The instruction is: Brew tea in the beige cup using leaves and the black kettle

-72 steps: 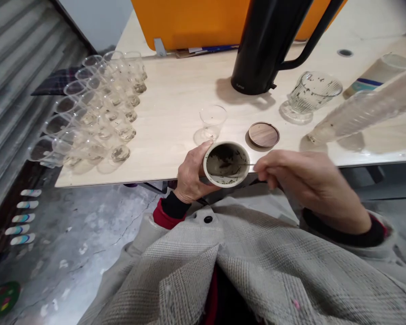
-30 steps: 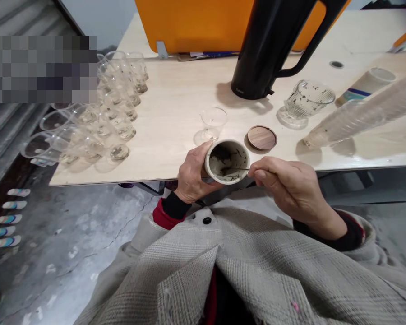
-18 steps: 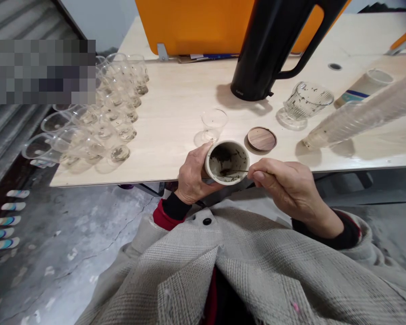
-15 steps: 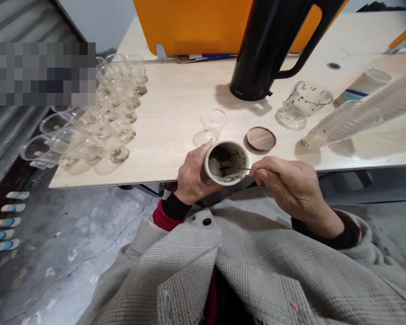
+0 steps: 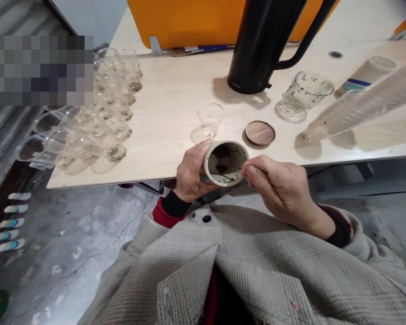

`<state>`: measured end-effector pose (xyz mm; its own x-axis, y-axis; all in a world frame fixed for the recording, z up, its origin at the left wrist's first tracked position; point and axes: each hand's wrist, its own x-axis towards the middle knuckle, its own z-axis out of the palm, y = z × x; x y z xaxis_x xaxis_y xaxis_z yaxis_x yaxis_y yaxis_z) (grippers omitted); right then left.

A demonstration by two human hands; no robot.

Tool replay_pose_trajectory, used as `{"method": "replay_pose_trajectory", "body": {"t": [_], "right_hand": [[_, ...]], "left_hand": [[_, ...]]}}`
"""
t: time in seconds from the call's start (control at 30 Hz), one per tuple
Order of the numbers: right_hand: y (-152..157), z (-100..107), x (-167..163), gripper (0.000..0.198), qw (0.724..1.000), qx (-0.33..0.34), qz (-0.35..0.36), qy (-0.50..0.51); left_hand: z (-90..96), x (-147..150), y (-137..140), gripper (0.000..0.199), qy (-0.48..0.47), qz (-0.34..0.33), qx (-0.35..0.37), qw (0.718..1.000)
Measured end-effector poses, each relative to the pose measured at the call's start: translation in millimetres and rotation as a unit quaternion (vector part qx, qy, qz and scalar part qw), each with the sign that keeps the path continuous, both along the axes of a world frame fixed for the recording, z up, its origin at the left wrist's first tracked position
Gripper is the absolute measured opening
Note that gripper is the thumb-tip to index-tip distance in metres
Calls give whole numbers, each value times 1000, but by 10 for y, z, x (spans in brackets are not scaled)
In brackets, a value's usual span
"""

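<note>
- Canister (image 5: pixel 236 159), pale and round, is showing its open mouth at the near edge of the desk (image 5: pixel 162 113), with dark flakes (image 5: pixel 224 151) clinging inside.
- Right hand (image 5: pixel 280 189) is pinching a thin tool (image 5: pixel 232 170) at the canister's right rim; the tool is reaching inside, its tip hard to make out.
- Left hand (image 5: pixel 190 174) is gripping the canister around its left side.
- Just beyond, a round wooden disc (image 5: pixel 260 132) is lying right of a lone clear cup (image 5: pixel 210 118).
- Far left, rows of clear cups (image 5: pixel 117 152) are standing close together, dark bits showing in their bottoms.
- Far right, a ribbed glass (image 5: pixel 307 92) is holding dark flakes, near nested cups (image 5: pixel 362 101).
- Farther, a black kettle (image 5: pixel 262 45) is standing before an orange panel (image 5: pixel 189 22).
</note>
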<state>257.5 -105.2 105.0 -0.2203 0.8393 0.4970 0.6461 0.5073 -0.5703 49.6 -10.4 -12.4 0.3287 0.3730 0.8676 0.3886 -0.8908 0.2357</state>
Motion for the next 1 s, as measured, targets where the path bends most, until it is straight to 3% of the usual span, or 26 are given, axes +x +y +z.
{"method": "replay_pose_trajectory", "body": {"t": [0.23, 0.37, 0.5, 0.7, 1.0], "right_hand": [[-50, -130, -125, 31, 980, -76, -77, 168], [10, -242, -154, 37, 930, -148, -84, 326], [97, -324, -155, 36, 871, -203, -79, 441], [169, -336, -117, 28, 802, -219, -76, 550], [245, -362, -18, 20, 777, -199, -76, 592]], "left_hand": [[-28, -11, -2, 101, -9, -25, -22, 999], [-49, -7, -4, 102, -4, -26, -58, 998], [-41, 12, -18, 104, 6, 2, -50, 999], [-36, 44, -34, 99, -18, 34, -83, 996], [-97, 56, -8, 102, -35, 90, -129, 987]]}}
